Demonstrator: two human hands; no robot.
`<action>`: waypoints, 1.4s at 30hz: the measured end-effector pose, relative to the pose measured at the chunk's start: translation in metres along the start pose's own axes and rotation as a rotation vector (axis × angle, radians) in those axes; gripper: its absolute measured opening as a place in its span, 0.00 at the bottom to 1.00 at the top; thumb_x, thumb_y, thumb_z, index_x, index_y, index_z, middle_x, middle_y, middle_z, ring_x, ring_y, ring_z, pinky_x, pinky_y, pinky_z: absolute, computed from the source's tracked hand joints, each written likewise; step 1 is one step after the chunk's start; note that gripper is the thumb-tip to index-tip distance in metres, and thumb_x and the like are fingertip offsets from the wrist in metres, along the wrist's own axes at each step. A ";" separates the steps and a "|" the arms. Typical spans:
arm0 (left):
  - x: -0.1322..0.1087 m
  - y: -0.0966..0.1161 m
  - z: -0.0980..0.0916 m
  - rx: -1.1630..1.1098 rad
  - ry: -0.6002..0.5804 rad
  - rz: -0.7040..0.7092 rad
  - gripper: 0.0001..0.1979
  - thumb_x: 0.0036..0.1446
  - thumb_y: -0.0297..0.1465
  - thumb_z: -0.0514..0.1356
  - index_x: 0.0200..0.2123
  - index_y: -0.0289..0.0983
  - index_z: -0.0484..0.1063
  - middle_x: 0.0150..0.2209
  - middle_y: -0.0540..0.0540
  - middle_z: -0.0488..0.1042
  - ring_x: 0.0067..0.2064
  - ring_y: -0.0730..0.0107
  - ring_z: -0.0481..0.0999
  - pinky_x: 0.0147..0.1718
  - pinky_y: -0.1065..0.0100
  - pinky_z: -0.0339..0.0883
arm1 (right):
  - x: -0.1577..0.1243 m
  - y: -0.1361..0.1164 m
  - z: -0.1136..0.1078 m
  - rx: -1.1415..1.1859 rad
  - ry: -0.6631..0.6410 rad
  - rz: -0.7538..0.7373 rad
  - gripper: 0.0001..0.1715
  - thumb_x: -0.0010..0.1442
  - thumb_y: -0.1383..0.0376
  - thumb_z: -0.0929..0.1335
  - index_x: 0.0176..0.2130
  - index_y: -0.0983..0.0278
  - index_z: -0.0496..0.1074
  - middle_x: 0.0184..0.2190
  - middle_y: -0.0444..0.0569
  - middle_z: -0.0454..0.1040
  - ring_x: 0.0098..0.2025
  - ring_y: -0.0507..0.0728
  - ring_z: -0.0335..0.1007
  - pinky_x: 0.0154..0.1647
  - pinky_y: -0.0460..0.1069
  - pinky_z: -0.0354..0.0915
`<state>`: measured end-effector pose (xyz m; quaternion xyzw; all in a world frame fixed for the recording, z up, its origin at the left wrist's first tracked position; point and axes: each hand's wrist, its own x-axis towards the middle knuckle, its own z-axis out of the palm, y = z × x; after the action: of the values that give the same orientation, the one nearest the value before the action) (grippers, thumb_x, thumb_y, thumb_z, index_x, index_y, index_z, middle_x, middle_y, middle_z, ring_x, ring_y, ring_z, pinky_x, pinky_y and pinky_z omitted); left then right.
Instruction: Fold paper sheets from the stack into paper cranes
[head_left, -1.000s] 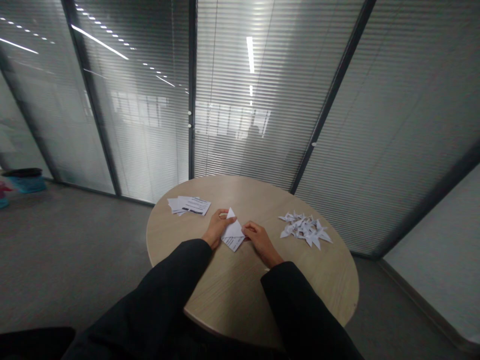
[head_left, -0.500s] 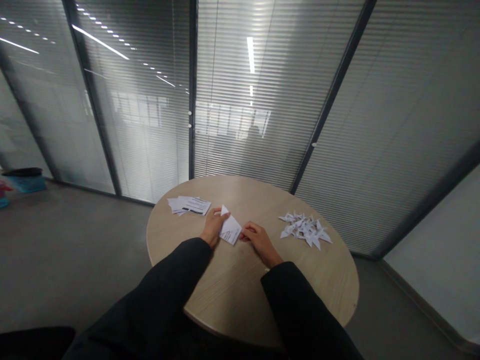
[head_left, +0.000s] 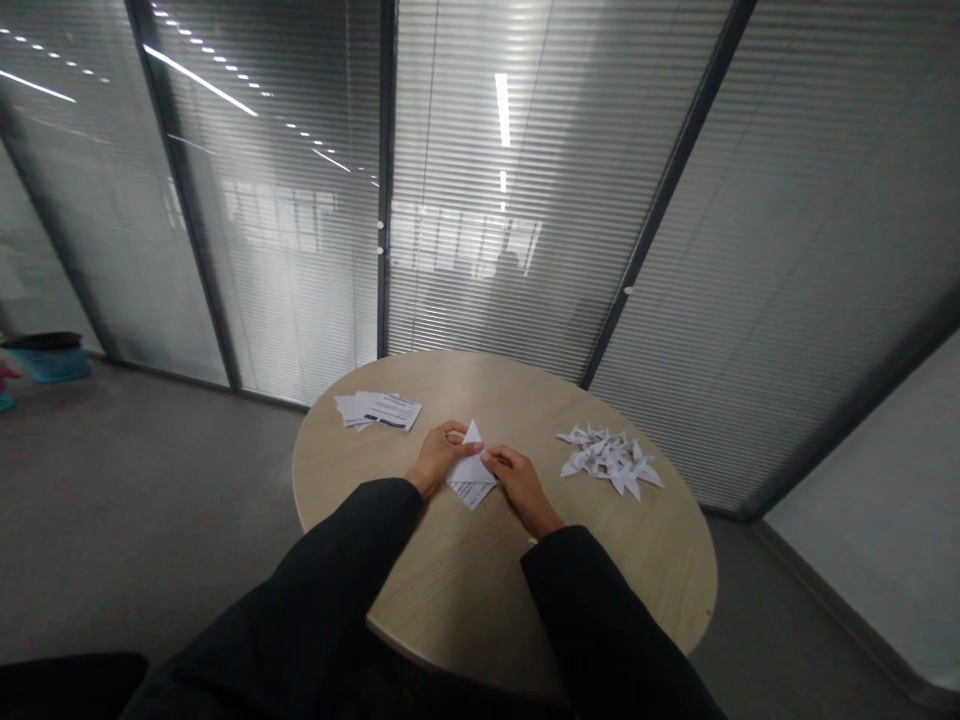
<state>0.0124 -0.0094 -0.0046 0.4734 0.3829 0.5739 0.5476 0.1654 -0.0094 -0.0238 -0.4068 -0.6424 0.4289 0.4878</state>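
Observation:
Between my hands is a folded white paper (head_left: 471, 470), its narrow point aimed away from me and some print showing on its lower, near part. My left hand (head_left: 437, 457) grips its left side, with the thumb lying across the front. At the right edge, the fingers of my right hand (head_left: 519, 482) are closed and pinch the paper. To the right lies a pile of folded white paper cranes (head_left: 611, 460). At the left rear of the table rests a small stack of printed paper sheets (head_left: 381, 409).
The round wooden table (head_left: 435, 615) stands close to a glass partition with blinds (head_left: 487, 290). A blue bin with a black liner (head_left: 49, 358) sits on the floor far left. At the lower left is a dark shape (head_left: 75, 685).
The folded paper has turned upright, its point now facing straight away, and shifted slightly right. My right hand, beside the paper before, now pinches its right edge.

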 end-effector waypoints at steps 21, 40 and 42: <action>0.003 -0.003 -0.003 0.097 -0.070 0.099 0.25 0.37 0.36 0.69 0.39 0.34 0.67 0.23 0.49 0.75 0.24 0.71 0.72 0.26 0.71 0.63 | 0.005 0.006 -0.007 -0.025 0.189 -0.076 0.17 0.47 0.56 0.70 0.35 0.65 0.72 0.27 0.49 0.77 0.30 0.58 0.73 0.29 0.49 0.66; 0.004 -0.002 0.001 0.207 -0.085 0.149 0.17 0.38 0.39 0.67 0.28 0.32 0.74 0.23 0.47 0.73 0.25 0.72 0.69 0.25 0.71 0.60 | 0.001 -0.002 -0.006 -0.029 0.117 0.023 0.12 0.44 0.58 0.71 0.26 0.65 0.74 0.23 0.48 0.76 0.26 0.57 0.72 0.27 0.49 0.65; 0.003 0.000 0.002 0.263 -0.046 0.156 0.16 0.37 0.39 0.67 0.25 0.32 0.74 0.22 0.47 0.72 0.24 0.72 0.69 0.24 0.71 0.59 | 0.000 -0.003 -0.004 -0.027 0.096 0.018 0.13 0.44 0.57 0.71 0.27 0.65 0.75 0.24 0.49 0.77 0.27 0.57 0.72 0.28 0.49 0.65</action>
<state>0.0141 -0.0069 -0.0040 0.5823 0.4043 0.5487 0.4432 0.1693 -0.0101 -0.0201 -0.4390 -0.6205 0.4046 0.5085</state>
